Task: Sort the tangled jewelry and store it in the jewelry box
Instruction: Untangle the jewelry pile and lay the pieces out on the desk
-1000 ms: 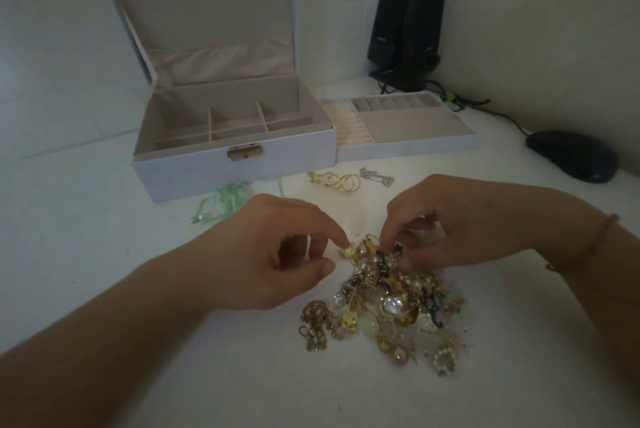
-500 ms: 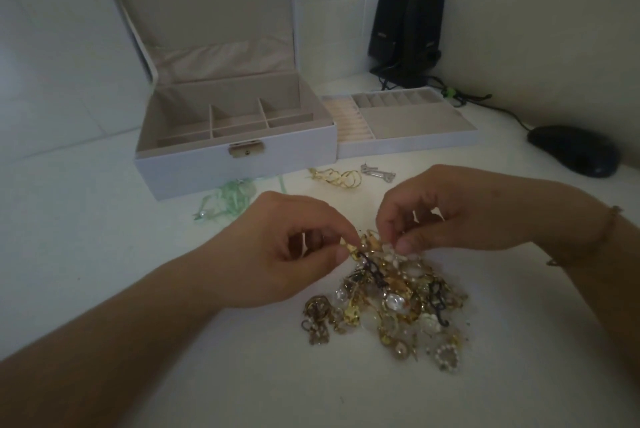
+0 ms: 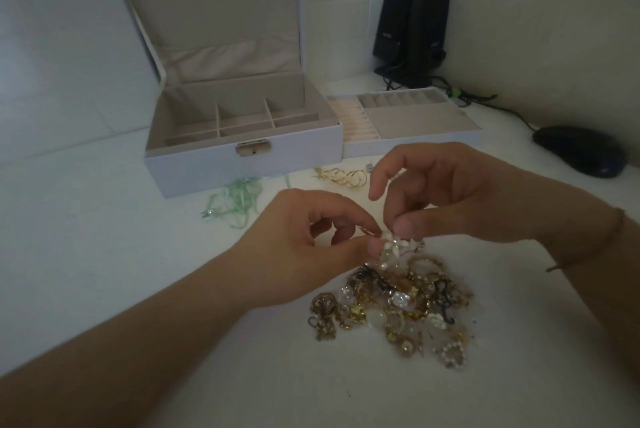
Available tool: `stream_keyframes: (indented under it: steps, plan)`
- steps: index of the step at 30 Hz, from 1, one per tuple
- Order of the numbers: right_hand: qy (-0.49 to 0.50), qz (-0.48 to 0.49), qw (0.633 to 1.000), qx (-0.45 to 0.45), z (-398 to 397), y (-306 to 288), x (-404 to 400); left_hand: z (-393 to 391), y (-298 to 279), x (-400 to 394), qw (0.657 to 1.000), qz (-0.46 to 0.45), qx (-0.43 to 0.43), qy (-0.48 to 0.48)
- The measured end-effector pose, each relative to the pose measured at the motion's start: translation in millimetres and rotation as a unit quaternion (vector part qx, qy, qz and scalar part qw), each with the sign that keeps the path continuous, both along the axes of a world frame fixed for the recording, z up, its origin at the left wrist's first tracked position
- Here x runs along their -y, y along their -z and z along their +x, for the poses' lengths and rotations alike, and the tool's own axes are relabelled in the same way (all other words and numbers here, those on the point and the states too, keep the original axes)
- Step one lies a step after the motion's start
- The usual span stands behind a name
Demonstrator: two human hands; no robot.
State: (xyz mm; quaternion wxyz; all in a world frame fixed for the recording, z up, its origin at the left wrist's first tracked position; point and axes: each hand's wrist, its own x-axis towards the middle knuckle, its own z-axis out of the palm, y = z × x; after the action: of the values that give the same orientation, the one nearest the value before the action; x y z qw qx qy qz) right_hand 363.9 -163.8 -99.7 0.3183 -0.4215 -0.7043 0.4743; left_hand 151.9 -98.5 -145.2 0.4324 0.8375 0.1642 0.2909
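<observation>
Low and right of centre in the frame, the tangled jewelry (image 3: pixel 398 303) lies heaped on the white tabletop (image 3: pixel 104 254). At the heap's upper edge the left hand (image 3: pixel 304 247) and right hand (image 3: pixel 446 199) both pinch 1 small pale piece (image 3: pixel 391 242), thumb against fingertip. The jewelry box (image 3: pixel 242 157) stands open in the upper middle, its compartments bare, with its tray (image 3: pixel 412 142) just to the right.

The pieces look light, small and snag-prone; thin chains would likely kink if yanked, so holding each by a solid bead or clasp seems wiser.

Dim light blurs the heap: individual items, and what links them, cannot be told apart.
</observation>
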Motion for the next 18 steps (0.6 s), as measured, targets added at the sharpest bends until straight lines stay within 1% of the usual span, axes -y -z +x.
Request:
stream_keyframes:
  steps: [3,5,10,13,14,15,16,18]
  plan:
    - [0.013,0.029,0.999,-0.028,-3.9,2.0,-1.6,1.2,-2.4,1.3,0.995,-0.091,0.028,0.016]
    - [0.027,0.046,0.998,-0.041,-5.7,3.1,-2.5,1.4,-3.9,1.1,0.991,-0.126,0.038,0.018]
    - [0.037,0.067,0.996,-0.055,-5.4,4.2,-3.9,0.3,-6.2,0.5,0.990,-0.139,0.025,0.017]
    - [0.072,0.089,0.992,-0.053,0.6,1.7,-5.2,-0.7,-7.7,0.1,0.989,-0.142,0.029,0.017]
    - [0.085,0.097,0.991,-0.038,3.5,0.4,-4.9,-1.2,-7.8,-0.9,0.988,-0.148,0.034,0.018]
    - [0.089,0.107,0.990,0.006,6.6,-0.5,-4.4,-1.6,-7.6,-2.0,0.986,-0.159,0.039,0.018]
    - [0.082,0.119,0.986,0.082,8.7,-0.6,-3.5,-2.3,-7.7,-2.9,0.983,-0.176,0.046,0.023]
    - [0.045,0.131,0.959,0.248,8.8,2.5,-2.7,-2.6,-8.9,-3.3,0.974,-0.213,0.067,0.049]
